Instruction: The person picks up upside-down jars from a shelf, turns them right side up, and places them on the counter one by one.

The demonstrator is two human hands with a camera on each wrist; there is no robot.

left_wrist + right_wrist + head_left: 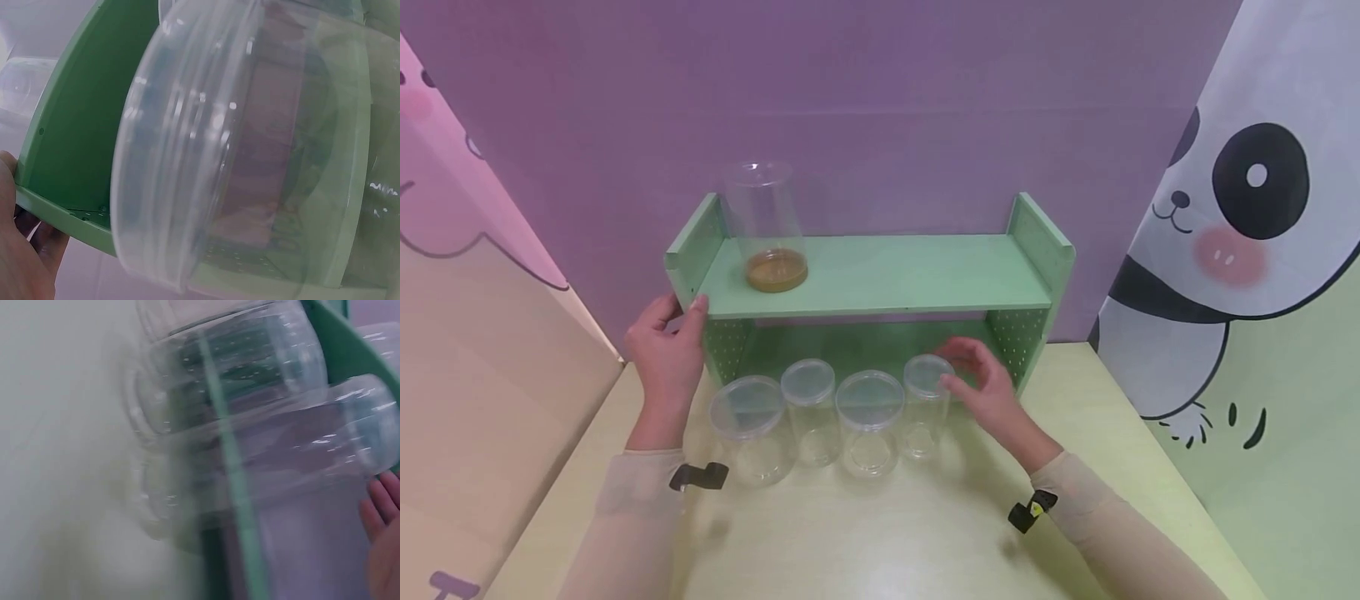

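Observation:
My left hand (668, 337) grips the front edge of the left side panel of a green two-tier shelf (880, 275), thumb in front. In the left wrist view, the hand (25, 244) is at that panel's edge. My right hand (988, 383) is at the lid of the rightmost clear jar (927, 417), thumb and fingers beside the lid. In the right wrist view, the fingertips (378, 506) lie close to that lid; firm contact cannot be told. Beside it stand a wide jar (869, 433), a slim jar (812, 417) and another wide jar (752, 433), all lidded and upright.
On the upper board, at left, stands a tall clear container (767, 217) with a brown base. The jars stand in a row on the pale table (865, 550) before the shelf. A purple wall (880, 117) rises behind; panda-printed panels (1262, 250) flank the right.

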